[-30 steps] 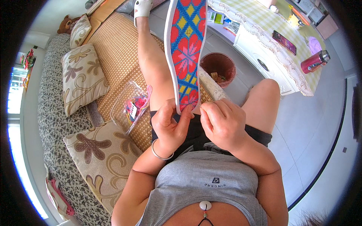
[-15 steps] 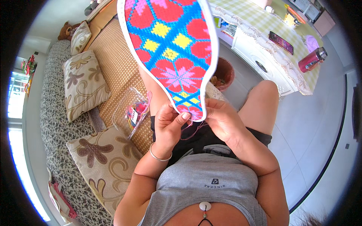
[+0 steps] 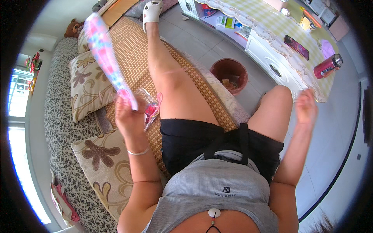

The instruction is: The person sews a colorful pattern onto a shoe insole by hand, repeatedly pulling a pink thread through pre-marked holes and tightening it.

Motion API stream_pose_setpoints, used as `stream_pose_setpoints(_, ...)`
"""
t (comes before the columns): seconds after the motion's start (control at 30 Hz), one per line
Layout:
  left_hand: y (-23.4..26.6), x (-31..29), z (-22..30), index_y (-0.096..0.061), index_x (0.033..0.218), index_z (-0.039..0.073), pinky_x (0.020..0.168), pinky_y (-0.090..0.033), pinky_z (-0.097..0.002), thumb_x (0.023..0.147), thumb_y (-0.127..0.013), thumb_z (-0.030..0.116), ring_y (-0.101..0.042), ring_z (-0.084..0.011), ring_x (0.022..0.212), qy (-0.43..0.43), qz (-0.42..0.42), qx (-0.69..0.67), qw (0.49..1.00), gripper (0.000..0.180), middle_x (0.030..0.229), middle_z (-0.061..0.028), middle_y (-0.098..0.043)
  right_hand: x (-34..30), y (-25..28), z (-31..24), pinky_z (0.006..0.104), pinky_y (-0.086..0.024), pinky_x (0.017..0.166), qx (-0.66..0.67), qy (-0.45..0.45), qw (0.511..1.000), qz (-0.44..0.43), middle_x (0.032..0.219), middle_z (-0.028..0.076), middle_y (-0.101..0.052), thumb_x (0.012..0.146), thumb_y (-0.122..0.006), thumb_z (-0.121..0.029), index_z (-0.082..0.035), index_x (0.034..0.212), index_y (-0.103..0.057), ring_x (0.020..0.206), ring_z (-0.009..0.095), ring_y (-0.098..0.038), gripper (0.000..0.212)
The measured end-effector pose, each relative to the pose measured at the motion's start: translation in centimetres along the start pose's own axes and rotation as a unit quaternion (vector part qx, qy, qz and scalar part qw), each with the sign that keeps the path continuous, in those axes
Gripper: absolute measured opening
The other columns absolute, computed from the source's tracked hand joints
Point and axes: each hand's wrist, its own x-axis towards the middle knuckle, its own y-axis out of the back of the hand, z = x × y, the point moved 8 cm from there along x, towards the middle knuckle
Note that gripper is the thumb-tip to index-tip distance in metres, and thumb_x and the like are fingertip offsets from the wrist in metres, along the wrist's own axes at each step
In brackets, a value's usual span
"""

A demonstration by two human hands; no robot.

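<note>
My left hand point(image 3: 130, 112) grips the narrow end of an embroidered shoe insole point(image 3: 105, 50). The insole stands tilted up and away to the left, turned partly side-on, its red, blue and pink pattern smeared by motion. Out to the right, my right hand point(image 3: 306, 108) is raised above my knee, well apart from the insole. Its fingers are drawn together in a pinch; whatever they hold is too small to make out. Beside my left thigh, a clear plastic box point(image 3: 145, 99) with colourful thread point(image 3: 152, 110) lies partly behind my left hand.
I sit on a woven mat point(image 3: 132, 46) on a couch with patterned cushions point(image 3: 87, 79). A reddish waste bin point(image 3: 230, 75) stands on the tiled floor. On the cloth-covered table point(image 3: 268, 17) at right are a phone point(image 3: 296, 47) and a red flask point(image 3: 328, 66).
My hands have parted: the right has let go of the insole and swung up to the right. The left has carried the insole leftward, turning it partly side-on.
</note>
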Motion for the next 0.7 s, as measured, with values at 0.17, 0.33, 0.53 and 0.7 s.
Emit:
stream_pose_setpoints(0.17, 4.9, 0.9, 4.0, -0.055, 0.102, 0.001, 0.055, -0.035, -0.0233, 0.087, -0.051, 0.001, -0.047, -0.0122, 0.06, -0.045, 0.036, 0.018, 0.998, 0.015, 0.079, -0.0066, -0.059, 0.1, 5.9, -12.3, 0.0203, -0.036, 0.046, -0.061, 0.11, 0.991, 0.055, 0.077, 0.003, -0.044, 0.085, -0.05, 0.011, 0.001, 0.109, -0.05, 0.061, 0.01, -0.04, 0.025)
stream_pose_setpoints(0.33, -0.3, -0.9, -2.3, -0.06, 0.097, 0.001, 0.051, -0.04, -0.0217, 0.085, -0.056, -0.001, -0.053, -0.0083, 0.062, 0.002, 0.084, 0.142, 0.986, 0.012, 0.085, -0.0062, -0.064, -3.4, -0.7, 3.9, 0.0192, -0.04, 0.048, -0.293, -0.022, 0.955, 0.04, 0.075, -0.001, -0.052, 0.086, -0.06, -0.005, -0.005, 0.1, -0.057, 0.06, 0.006, -0.046, 0.014)
stream_pose_setpoints(0.53, -7.0, -4.2, -7.0, -0.055, 0.09, 0.002, 0.057, -0.05, -0.0221, 0.086, -0.061, 0.0, -0.059, -0.009, 0.066, 0.013, -0.014, 0.254, 0.967, 0.007, 0.082, -0.0056, -0.065, -11.3, -12.8, 20.3, 0.023, -0.043, 0.051, -0.554, 0.01, 0.796, -0.244, 0.078, 0.002, -0.059, 0.087, -0.061, -0.011, -0.003, 0.099, -0.058, 0.057, 0.007, -0.051, 0.014)
stream_pose_setpoints(0.7, -9.4, -5.7, -7.1, -0.054, 0.092, 0.0, 0.06, -0.051, -0.0211, 0.088, -0.06, 0.001, -0.06, -0.0081, 0.07, -0.018, -0.049, 0.316, 0.947, 0.007, 0.082, -0.0057, -0.064, -13.6, -17.2, 22.1, 0.0307, -0.044, 0.049, -0.659, 0.121, 0.67, -0.318, 0.072, 0.008, -0.055, 0.079, -0.071, -0.018, -0.003, 0.089, -0.055, 0.057, 0.02, -0.056, 0.024)
